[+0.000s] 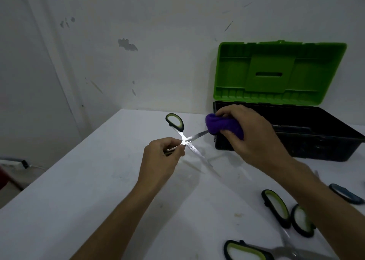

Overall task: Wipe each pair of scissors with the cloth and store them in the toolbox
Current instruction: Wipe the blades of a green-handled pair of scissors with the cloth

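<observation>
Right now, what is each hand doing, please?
Left hand: closed on the open scissors, at one handle near the pivot.
Right hand: closed around the purple cloth, which covers one blade tip.

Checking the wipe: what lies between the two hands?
In the head view, the open scissors span it: left hand grips one handle, right hand presses the cloth over one blade.

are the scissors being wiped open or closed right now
Open. The scissors have their blades spread in an X: one blade runs into the purple cloth in the right hand, the other points down toward the table.
</observation>
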### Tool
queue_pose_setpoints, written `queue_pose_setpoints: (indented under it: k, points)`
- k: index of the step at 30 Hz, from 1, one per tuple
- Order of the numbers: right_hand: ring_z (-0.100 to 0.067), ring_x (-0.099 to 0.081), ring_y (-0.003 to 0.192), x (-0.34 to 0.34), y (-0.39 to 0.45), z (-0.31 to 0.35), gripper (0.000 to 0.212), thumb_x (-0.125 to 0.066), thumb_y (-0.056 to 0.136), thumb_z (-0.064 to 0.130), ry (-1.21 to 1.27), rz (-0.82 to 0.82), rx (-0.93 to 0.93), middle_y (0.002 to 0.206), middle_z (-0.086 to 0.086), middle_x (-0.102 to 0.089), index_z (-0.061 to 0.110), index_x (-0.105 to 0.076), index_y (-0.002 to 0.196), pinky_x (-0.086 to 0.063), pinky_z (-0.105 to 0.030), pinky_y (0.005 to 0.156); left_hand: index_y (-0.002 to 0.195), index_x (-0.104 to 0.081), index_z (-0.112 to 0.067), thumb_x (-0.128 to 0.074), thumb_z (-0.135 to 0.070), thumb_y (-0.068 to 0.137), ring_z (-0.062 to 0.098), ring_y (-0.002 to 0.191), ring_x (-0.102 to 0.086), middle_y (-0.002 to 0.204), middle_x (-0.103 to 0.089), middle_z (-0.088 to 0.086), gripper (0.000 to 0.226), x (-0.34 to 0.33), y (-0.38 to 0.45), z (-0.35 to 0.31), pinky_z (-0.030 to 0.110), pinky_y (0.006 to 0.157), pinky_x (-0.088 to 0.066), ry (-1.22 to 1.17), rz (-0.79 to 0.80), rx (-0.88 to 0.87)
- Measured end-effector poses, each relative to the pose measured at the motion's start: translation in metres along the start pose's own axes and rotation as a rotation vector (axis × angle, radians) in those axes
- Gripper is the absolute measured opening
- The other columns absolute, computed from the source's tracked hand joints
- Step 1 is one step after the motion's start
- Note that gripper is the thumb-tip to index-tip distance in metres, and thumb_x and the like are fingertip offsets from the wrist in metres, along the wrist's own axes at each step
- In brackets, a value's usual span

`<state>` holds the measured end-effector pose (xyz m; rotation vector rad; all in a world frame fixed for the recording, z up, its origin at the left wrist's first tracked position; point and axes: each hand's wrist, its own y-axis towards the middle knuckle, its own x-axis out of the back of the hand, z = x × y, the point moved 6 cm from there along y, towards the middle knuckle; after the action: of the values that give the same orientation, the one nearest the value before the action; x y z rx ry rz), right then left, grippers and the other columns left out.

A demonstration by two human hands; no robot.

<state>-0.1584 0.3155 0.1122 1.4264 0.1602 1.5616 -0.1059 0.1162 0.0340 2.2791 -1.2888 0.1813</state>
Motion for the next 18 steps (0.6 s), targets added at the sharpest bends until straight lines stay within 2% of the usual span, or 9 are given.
queue_pose_setpoints:
  k: [2, 4, 6, 8, 10, 12, 15, 17, 18]
  points:
    - [-0.016, -0.052, 0.097, -0.007, -0.003, 0.009, 0.046, -0.074, 0.081, 0.012, -0.151, 0.011, 0.098, 0.112, 0.001, -0.061, 0.018, -0.057, 0.124, -0.046, -0.029, 0.085, 0.083, -0.071, -0.027, -0.068, -0.019, 0.090, -0.002, 0.070, -0.065, 0.069, -0.070, -0.012, 0.011, -0.001, 0.000, 0.000, 0.005, 0.060, -0.047, 0.021, -0.001, -0.004]
    - [-0.017, -0.049, 0.096, -0.017, -0.005, 0.013, 0.051, -0.074, 0.080, 0.010, -0.195, 0.019, 0.130, 0.113, -0.002, -0.060, 0.013, -0.056, 0.127, -0.042, -0.027, 0.084, 0.084, -0.071, -0.023, -0.067, -0.021, 0.091, -0.002, 0.066, -0.064, 0.069, -0.069, -0.009, 0.008, -0.003, -0.001, 0.000, 0.008, 0.055, -0.047, 0.020, 0.011, 0.007]
    - [-0.016, -0.048, 0.098, -0.016, -0.003, 0.007, 0.052, -0.071, 0.083, 0.011, -0.135, -0.043, 0.039, 0.115, -0.003, -0.058, 0.012, -0.053, 0.132, -0.041, -0.026, 0.087, 0.087, -0.071, -0.016, -0.065, -0.019, 0.092, 0.004, 0.062, -0.067, 0.071, -0.068, -0.002, 0.008, -0.005, -0.001, 0.003, 0.018, 0.049, -0.049, -0.076, 0.038, 0.069]
    - [-0.015, -0.049, 0.103, -0.006, 0.001, -0.010, 0.050, -0.068, 0.088, 0.015, -0.027, -0.127, -0.127, 0.117, -0.002, -0.057, 0.012, -0.051, 0.135, -0.040, -0.026, 0.093, 0.089, -0.069, -0.011, -0.063, -0.017, 0.094, 0.014, 0.060, -0.069, 0.073, -0.066, 0.001, 0.010, -0.003, 0.000, 0.007, 0.025, 0.044, -0.047, -0.163, 0.050, 0.134]
    - [-0.018, -0.051, 0.105, 0.006, 0.000, -0.025, 0.047, -0.065, 0.090, 0.018, -0.011, -0.183, -0.236, 0.117, -0.004, -0.057, 0.012, -0.053, 0.135, -0.043, -0.033, 0.097, 0.087, -0.069, -0.013, -0.063, -0.019, 0.094, 0.015, 0.050, -0.063, 0.071, -0.065, 0.001, 0.010, 0.001, 0.002, 0.010, 0.023, 0.042, -0.041, -0.156, 0.028, 0.147]
    - [-0.021, -0.052, 0.106, 0.014, -0.002, -0.030, 0.045, -0.064, 0.091, 0.019, -0.050, -0.213, -0.256, 0.116, -0.005, -0.056, 0.013, -0.053, 0.134, -0.045, -0.037, 0.096, 0.082, -0.069, -0.018, -0.064, -0.020, 0.093, 0.011, 0.044, -0.053, 0.068, -0.066, -0.003, 0.012, 0.004, 0.003, 0.010, 0.020, 0.044, -0.040, -0.095, 0.005, 0.110]
    - [-0.014, -0.051, 0.099, 0.010, -0.002, -0.019, 0.043, -0.065, 0.090, 0.016, -0.069, -0.168, -0.162, 0.115, -0.003, -0.055, 0.015, -0.055, 0.131, -0.040, -0.021, 0.087, 0.078, -0.069, -0.021, -0.066, -0.025, 0.092, 0.000, 0.045, -0.053, 0.067, -0.067, -0.006, 0.015, 0.001, 0.000, 0.004, 0.013, 0.049, -0.041, 0.010, 0.022, 0.047]
    - [-0.008, -0.051, 0.094, -0.006, -0.003, -0.007, 0.046, -0.069, 0.087, 0.013, -0.102, -0.054, -0.073, 0.117, -0.001, -0.053, 0.015, -0.056, 0.130, -0.036, -0.010, 0.080, 0.078, -0.069, -0.024, -0.067, -0.025, 0.091, -0.007, 0.054, -0.058, 0.068, -0.069, -0.009, 0.014, -0.004, -0.003, -0.001, 0.008, 0.051, -0.042, 0.063, 0.040, 0.014]
    - [-0.010, -0.053, 0.092, -0.016, -0.005, -0.002, 0.048, -0.070, 0.085, 0.011, -0.134, 0.010, -0.027, 0.118, -0.001, -0.052, 0.015, -0.056, 0.130, -0.038, -0.009, 0.078, 0.078, -0.069, -0.024, -0.067, -0.024, 0.091, -0.009, 0.058, -0.060, 0.068, -0.069, -0.010, 0.013, -0.006, -0.004, -0.003, 0.006, 0.051, -0.042, 0.076, 0.048, 0.001]
